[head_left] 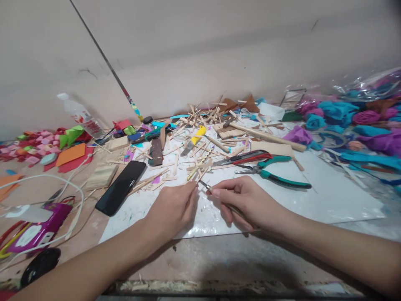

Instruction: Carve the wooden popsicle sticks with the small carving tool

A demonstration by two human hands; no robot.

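My left hand (175, 207) is closed, thumb and finger pinching a thin wooden stick (204, 174) that points up and away. In my right hand (242, 200) is a slim tool (207, 187) with a metal collar and a narrow dark tip; its long handle runs back under my fingers. The tip comes close to the stick at my left fingertips; I cannot tell whether they touch. Both hands are just over a white board (338, 200). Beyond them lie green-handled pliers (275, 172), a red and black utility knife (241, 158) and a yellow cutter (194, 140).
Wooden sticks and scraps (206, 117) are heaped at the back. A black phone (121, 188), a purple power strip (42, 228) with a white cable, and a tilted plastic bottle (82, 117) are at left. Crepe paper (335, 115) piles up at right, near the wall (219, 46).
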